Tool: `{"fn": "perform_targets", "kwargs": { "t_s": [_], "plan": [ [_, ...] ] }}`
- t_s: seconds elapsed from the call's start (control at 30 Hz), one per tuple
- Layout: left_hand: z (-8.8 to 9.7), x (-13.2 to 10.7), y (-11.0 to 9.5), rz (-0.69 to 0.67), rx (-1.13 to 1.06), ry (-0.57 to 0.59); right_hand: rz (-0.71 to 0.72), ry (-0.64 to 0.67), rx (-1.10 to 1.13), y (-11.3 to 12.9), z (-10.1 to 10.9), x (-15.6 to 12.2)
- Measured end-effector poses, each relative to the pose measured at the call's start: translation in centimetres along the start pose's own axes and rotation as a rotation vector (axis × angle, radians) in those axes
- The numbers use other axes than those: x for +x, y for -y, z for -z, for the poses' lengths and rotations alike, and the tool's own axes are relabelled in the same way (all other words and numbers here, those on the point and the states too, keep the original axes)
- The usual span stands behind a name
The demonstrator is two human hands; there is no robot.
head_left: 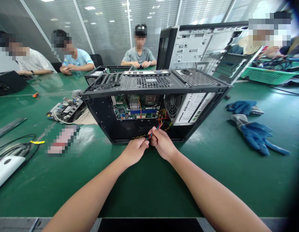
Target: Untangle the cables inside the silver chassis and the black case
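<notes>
An open black computer case [101, 112] lies on the green table with its open side facing me. Inside it are a green motherboard [125, 111] and a power supply [190, 109] with a fan and a white label. A bundle of coloured power cables [160, 124] runs from beside the power supply to the case's near edge. My left hand [137, 148] is closed on the bundle, thumb on top. Just right of it, my right hand [161, 141] pinches the same cables. Fingers partly hide the cable ends.
Blue work gloves [255, 132] lie at right, a green basket of cables [270, 75] behind them. Another case [190, 48] stands behind mine. At left are a drive assembly with a white cable [67, 108], a blurred-out flat object [63, 140] and a white device [9, 170]. Several people sit around the table.
</notes>
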State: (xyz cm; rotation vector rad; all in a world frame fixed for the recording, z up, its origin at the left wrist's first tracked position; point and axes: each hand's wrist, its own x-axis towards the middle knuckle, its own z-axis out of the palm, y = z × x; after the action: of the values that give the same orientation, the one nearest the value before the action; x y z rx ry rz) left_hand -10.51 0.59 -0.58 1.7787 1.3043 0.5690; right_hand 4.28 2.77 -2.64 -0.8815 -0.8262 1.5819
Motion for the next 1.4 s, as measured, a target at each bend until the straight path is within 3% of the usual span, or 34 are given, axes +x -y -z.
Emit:
{"fn": "perform_targets", "kwargs": {
  "t_s": [0.1,0.33,0.43,0.6,1.07,1.4],
  "plan": [
    [-0.2,-0.1,0.2,0.064,-0.218,0.08,0.001,-0.01,-0.006,0.1,0.0,-0.1],
    [0.3,-0.6,-0.1,0.24,-1.001,0.386,-0.033,0.011,0.036,0.2,0.2,0.0],
    [0.8,-0.7,-0.4,0.28,-1.172,0.505,-0.07,0.036,0.097,0.5,0.2,0.0],
    [1.1,-0.6,-0.1,0.335,-1.281,0.576,-0.113,0.089,0.164,0.8,0.2,0.0],
    [1.5,-0.3,0.5,0.361,-1.441,0.569,-0.152,0.143,0.272,1.0,0.6,0.1],
    [1.4,-0.3,0.6,0.333,-1.41,0.574,-0.038,0.062,0.142,0.4,0.1,0.0]
  ]
}}
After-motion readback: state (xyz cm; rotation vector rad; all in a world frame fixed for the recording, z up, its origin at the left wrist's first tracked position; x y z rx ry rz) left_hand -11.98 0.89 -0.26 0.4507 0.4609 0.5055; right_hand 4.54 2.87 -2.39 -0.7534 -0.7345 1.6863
